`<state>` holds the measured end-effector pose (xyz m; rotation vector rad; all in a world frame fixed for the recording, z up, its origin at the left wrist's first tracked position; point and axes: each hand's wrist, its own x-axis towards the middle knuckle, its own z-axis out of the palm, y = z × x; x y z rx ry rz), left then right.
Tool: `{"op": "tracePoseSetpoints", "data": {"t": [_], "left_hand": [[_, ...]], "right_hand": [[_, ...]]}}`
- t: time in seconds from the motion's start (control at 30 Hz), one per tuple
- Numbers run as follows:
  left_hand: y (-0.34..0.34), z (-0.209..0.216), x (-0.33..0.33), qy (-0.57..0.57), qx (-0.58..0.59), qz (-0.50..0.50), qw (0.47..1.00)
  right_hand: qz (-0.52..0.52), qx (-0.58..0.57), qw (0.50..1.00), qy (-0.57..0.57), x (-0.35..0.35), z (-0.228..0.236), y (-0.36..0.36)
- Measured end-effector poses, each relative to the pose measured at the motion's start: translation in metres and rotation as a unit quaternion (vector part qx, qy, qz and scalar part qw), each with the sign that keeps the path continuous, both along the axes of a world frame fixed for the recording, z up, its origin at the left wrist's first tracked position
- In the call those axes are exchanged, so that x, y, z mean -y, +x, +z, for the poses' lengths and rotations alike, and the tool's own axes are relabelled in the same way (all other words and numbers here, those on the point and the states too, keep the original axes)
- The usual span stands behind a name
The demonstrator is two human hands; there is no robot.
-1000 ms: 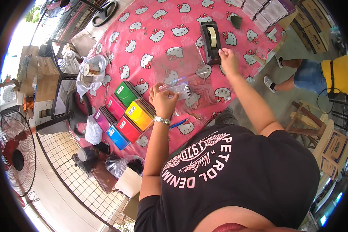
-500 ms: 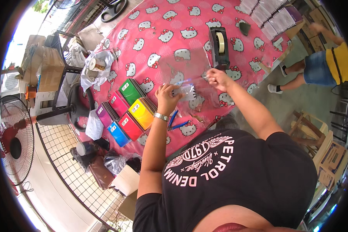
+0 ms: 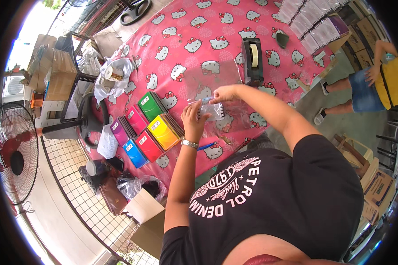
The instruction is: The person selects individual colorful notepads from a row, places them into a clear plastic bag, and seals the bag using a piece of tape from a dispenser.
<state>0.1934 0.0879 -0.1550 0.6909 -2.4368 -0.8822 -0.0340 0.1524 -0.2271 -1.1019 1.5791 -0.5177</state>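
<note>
Over the pink patterned tablecloth, my left hand (image 3: 193, 118) grips the left side of a small spiral-bound notebook (image 3: 215, 113) in clear plastic, its dark coil toward the right. My right hand (image 3: 224, 94) is closed at the notebook's upper edge; whatever its fingers pinch is too small to make out. A bluish strip shows between the two hands. Clear plastic sheeting (image 3: 225, 73) lies under and beyond them. Just past my right hand stands a black tape dispenser (image 3: 253, 59) with a roll of tape. One blue pen (image 3: 206, 145) lies near my left wrist.
Left of my hands lie stacks of coloured spiral notebooks, among them a yellow stack (image 3: 162, 129) and a green stack (image 3: 152, 106). Plastic-wrapped packs (image 3: 316, 26) fill the far right corner. A fan (image 3: 17, 154) stands left; a person in yellow (image 3: 387, 79) stands right.
My right hand has moved left from near the dispenser's base to the notebook's top edge. My left hand keeps its hold. Fewer blue pens show now. The person at right has lowered an arm.
</note>
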Motion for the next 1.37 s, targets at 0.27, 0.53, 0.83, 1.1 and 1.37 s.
{"op": "tracePoseSetpoints", "data": {"t": [0.27, 0.53, 0.83, 1.1, 1.37], "left_hand": [[0.004, -0.010, -0.019, 0.043, -0.011, 0.035, 0.998], [-0.064, 0.063, -0.004, 0.172, -0.120, -0.090, 0.974], [-0.036, 0.031, -0.028, 0.213, -0.028, -0.047, 0.976], [0.014, 0.006, -0.030, 0.302, 0.011, 0.048, 0.952], [0.021, 0.002, -0.035, 0.325, 0.019, 0.065, 0.943]], "right_hand": [[-0.171, -0.106, 0.909, -0.366, -0.079, 0.019, 0.084], [-0.345, -0.120, 0.786, -0.499, -0.106, 0.149, -0.038], [-0.784, -0.069, 0.342, -0.513, -0.277, 0.246, -0.335], [-0.782, 0.129, 0.519, -0.320, -0.282, 0.224, -0.407], [-0.820, 0.013, 0.505, -0.269, -0.263, 0.223, -0.418]]}}
